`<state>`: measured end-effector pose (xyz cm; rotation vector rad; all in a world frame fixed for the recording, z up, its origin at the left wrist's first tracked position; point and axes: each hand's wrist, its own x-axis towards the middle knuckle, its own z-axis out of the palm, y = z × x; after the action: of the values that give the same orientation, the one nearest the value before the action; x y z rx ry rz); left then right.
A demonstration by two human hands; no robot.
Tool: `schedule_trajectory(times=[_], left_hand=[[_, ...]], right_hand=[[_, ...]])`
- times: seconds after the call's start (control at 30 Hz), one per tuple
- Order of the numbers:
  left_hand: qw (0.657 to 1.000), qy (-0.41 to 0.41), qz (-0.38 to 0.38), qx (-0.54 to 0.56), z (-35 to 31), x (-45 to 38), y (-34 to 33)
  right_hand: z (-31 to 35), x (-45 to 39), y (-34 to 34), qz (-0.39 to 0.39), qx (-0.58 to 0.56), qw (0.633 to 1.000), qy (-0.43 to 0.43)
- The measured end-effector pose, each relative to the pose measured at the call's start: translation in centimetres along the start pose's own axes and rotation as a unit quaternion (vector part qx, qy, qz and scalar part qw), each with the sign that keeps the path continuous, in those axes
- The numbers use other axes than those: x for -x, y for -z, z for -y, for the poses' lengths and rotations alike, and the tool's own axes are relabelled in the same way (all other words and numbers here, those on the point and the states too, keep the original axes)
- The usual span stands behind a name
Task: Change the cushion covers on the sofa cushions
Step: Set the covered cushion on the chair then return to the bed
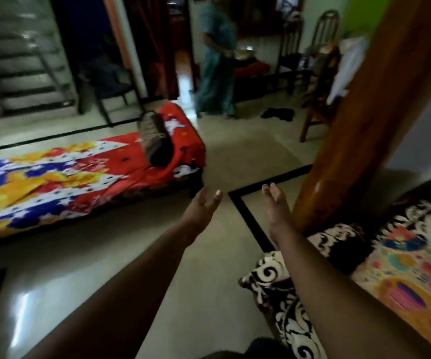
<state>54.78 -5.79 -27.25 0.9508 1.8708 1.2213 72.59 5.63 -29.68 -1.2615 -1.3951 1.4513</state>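
Note:
Both my arms stretch forward over the floor. My left hand (205, 203) is open with nothing in it, and my right hand (276, 203) is open and empty beside it. A striped brown cushion (154, 141), blurred, is on or just above the far end of the cot with the red, blue and yellow sheet (53, 182), well beyond my hands. To my right lies a black-and-white patterned cushion (281, 294) at the edge of the sofa, next to a colourful floral cover (411, 275) and another black-and-white cushion (427, 224).
A thick wooden post (370, 104) rises at the right beside the sofa. A person (217, 63) stands at the far doorway. Wooden chairs (318, 81), a dark cloth (277, 114) on the floor and a staircase (25, 55) stand at the back.

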Motion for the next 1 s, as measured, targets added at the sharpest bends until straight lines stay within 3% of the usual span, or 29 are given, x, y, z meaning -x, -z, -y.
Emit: schedule_trajectory(times=[0.2,0.43,0.63,1.0], left_hand=[[0.991,0.034,-0.124,0.036,4.9,4.7,15.2],[0.952,0.109,-0.272,0.092,10.8,8.6,28.4],[0.903,0.175,-0.382,0.088,15.0,10.1,37.4],[0.809,0.229,-0.521,0.145,23.5,13.3,49.0]], right_hand=[[2.3,3.0,-17.1,0.146,0.000,0.989,0.024],[2.3,4.8,-34.7,0.308,0.032,0.951,0.023],[2.0,5.9,-48.0,0.444,0.050,0.894,-0.005],[1.9,10.7,-66.4,0.598,0.145,0.788,-0.023]])
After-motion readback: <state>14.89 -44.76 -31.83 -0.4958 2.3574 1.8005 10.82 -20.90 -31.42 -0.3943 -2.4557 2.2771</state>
